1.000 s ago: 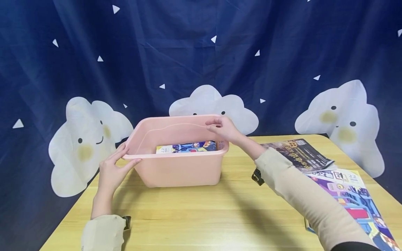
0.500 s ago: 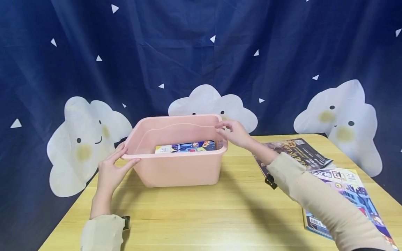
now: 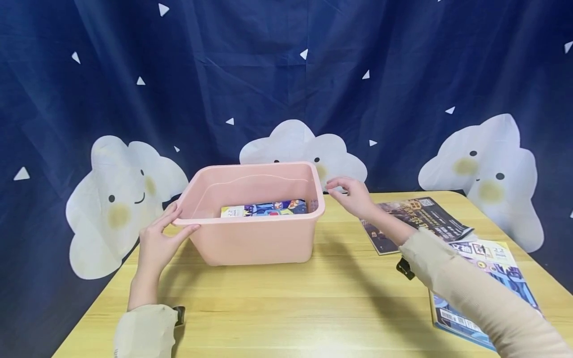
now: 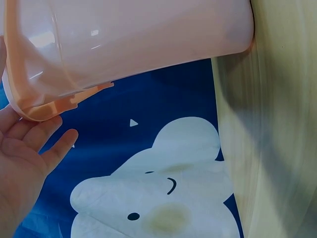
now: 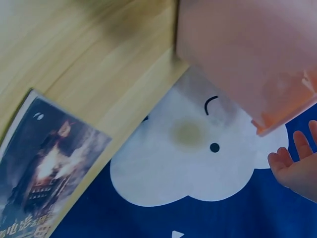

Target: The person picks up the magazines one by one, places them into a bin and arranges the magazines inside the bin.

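A pink plastic bin (image 3: 255,242) stands upright on the wooden table, with a colourful printed magazine (image 3: 264,209) lying at its bottom. At the bin's near left corner my left hand (image 3: 154,246) grips the rim, thumb along the front edge and fingers round the left side. The left wrist view shows those fingers (image 4: 42,131) against the underside of the rim. Just off the bin's right side, my right hand (image 3: 351,198) is raised in the air with fingers slightly bent and nothing in them. The right wrist view shows a gap between its fingers (image 5: 301,145) and the bin.
A dark magazine (image 3: 440,220) lies at the back right of the table (image 3: 286,311). In front of it, partly under my right sleeve, lies a blue and purple magazine (image 3: 497,268). A navy curtain (image 3: 268,64) with white clouds hangs behind the table.
My right hand has moved from over the bin's inside, past its right rim, to the air at its right. My left hand has stayed on the rim.
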{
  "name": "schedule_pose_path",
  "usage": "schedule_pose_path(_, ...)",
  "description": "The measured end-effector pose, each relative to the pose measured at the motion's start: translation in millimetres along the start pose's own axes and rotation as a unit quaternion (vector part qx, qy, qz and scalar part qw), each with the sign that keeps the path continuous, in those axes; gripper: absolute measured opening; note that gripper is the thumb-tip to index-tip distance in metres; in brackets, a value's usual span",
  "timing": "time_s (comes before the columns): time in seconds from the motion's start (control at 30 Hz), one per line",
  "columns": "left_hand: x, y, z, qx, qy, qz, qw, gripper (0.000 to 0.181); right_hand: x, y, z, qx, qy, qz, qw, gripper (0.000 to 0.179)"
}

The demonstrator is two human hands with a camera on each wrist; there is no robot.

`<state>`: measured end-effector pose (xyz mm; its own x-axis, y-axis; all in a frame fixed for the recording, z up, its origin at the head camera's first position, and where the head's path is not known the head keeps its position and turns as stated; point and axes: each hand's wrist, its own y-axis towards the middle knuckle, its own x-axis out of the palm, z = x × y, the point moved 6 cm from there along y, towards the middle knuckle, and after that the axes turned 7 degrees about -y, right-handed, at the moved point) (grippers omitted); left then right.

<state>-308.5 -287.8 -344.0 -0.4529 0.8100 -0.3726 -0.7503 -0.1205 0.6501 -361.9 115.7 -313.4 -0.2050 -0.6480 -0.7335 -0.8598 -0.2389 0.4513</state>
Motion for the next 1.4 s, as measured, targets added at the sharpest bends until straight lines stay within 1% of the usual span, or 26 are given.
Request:
schedule_pose_path(0.17,-1.0,-0.6,-0.5,-0.003,-0.004,0.001,1.0,0.055,-4,-9.2,11,-0.011,-0.037,0.007,0.9992,0.017)
schedule_pose_path(0.33,-1.6,-0.9,-1.4,0.002,-0.002,0.006,1.0,0.055,-7,-18.9,27,0.007,-0.073,0.003,0.9973,0.016)
schedule_pose_path(0.43,-1.6,-1.1,-1.5,0.009,0.002,0.009,0.9999,0.054,-7,-24.4,36,0.013,-0.074,-0.01,0.9971,0.017)
schedule_pose_path(0.5,-1.6,-1.4,-1.5,0.012,0.005,0.01,0.9999,0.053,-6,-28.4,43,0.007,-0.069,-0.024,0.9973,0.018)
schedule_pose_path(0.7,-1.4,-2.4,-0.6,0.017,0.015,0.012,0.9997,0.052,-3,-40.3,59,-0.031,-0.077,-0.069,0.9941,0.019)
schedule_pose_path(0.8,-1.5,-2.8,0.4,0.022,0.015,0.013,0.9996,0.052,-4,-46.4,65,-0.058,-0.08,-0.078,0.992,0.018)
schedule_pose_path(0.97,-0.9,-2.8,-0.3,0.028,0.014,0.015,0.9994,0.052,-10,-56.3,78,-0.117,-0.116,-0.05,0.9851,0.009)
schedule_pose_path(1.03,-0.4,-2.8,-1.2,0.025,0.011,0.014,0.9995,0.053,-12,-59.3,86,-0.125,-0.133,-0.042,0.9822,0.007)
schedule_pose_path(1.07,-0.2,-2.7,-1.4,0.024,0.01,0.013,0.9996,0.053,-13,-60.5,91,-0.124,-0.139,-0.039,0.9817,0.006)
schedule_pose_path(1.17,0.4,-2.1,-1.8,0.017,0.005,0.01,0.9998,0.053,-16,-64.8,106,-0.102,-0.159,-0.051,0.9806,0.009)
schedule_pose_path(1.3,1.0,-0.5,-2.0,0.003,-0.001,0.006,1.0,0.053,-21,-69.8,124,-0.059,-0.169,-0.074,0.981,0.014)
schedule_pose_path(1.4,1.1,0.0,-2.0,-0.002,-0.002,0.005,1.0,0.053,-27,-71.9,135,-0.024,-0.165,-0.08,0.9827,0.017)
